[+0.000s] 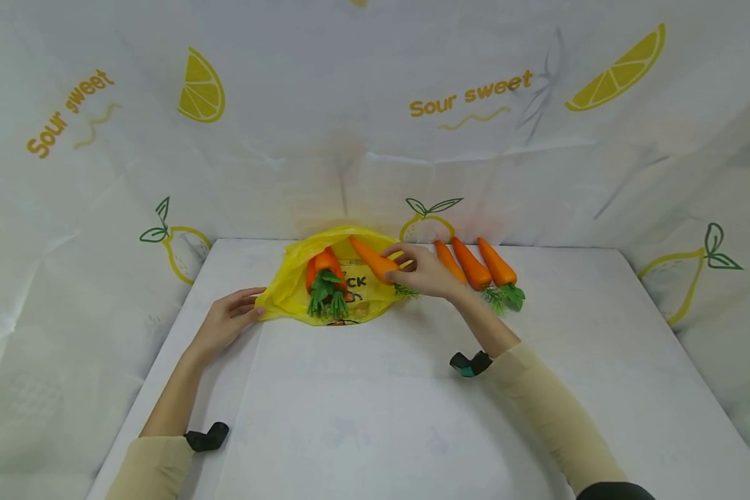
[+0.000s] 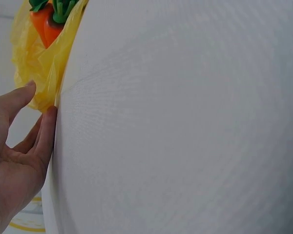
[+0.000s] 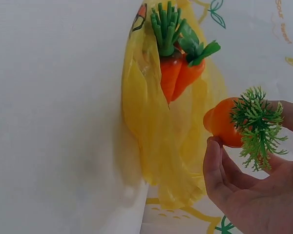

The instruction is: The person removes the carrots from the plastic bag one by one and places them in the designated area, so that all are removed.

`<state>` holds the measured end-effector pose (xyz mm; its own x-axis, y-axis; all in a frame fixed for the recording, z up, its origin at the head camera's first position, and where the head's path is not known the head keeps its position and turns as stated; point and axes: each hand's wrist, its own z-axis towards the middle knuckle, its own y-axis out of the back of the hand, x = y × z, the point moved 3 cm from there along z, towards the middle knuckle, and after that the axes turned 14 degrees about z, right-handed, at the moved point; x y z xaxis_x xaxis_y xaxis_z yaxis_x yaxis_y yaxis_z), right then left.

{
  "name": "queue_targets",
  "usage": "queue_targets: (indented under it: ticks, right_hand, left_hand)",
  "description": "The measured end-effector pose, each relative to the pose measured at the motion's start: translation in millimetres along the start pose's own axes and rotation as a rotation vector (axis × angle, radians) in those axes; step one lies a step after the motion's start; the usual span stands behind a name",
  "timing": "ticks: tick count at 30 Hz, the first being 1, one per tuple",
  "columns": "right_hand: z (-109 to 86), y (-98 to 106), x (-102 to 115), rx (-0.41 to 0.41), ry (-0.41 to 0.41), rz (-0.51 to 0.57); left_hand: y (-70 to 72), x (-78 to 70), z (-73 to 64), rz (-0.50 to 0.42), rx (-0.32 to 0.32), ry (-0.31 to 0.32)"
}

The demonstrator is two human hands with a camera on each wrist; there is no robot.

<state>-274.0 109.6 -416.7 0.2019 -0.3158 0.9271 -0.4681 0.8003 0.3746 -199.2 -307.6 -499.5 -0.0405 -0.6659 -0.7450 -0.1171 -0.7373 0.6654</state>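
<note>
White tabletop (image 1: 350, 389) nearest; my left hand (image 1: 225, 321), fingers loosely spread, touches the crinkled yellow plastic bag (image 1: 281, 295), likely steadying it. My right hand (image 1: 426, 272) pinches a leafy-topped orange carrot (image 1: 371, 260) at its mouth; three similar carrots (image 1: 471, 265) lie rightward.

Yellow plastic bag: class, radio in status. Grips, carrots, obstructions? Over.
Left grip touching yellow plastic bag. Right grip pinching tapered, feathery-topped orange carrot at bag's mouth. More orange carrots inside. No obstruction visible.

white table (image 1: 350, 403) against a lemon-printed white backdrop (image 1: 325, 90)
</note>
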Motion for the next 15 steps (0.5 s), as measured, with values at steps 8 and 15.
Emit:
queue_targets:
  ticks: [8, 15]
  right_hand:
    - [-14.6, 13, 8, 0.000, 0.034, 0.029]
    - [-26.5, 31, 8, -0.037, 0.025, 0.044]
  left_hand:
    - [0.1, 0.2, -0.6, -0.006, 0.000, -0.001]
    - [0.7, -0.6, -0.9, -0.005, 0.002, 0.000]
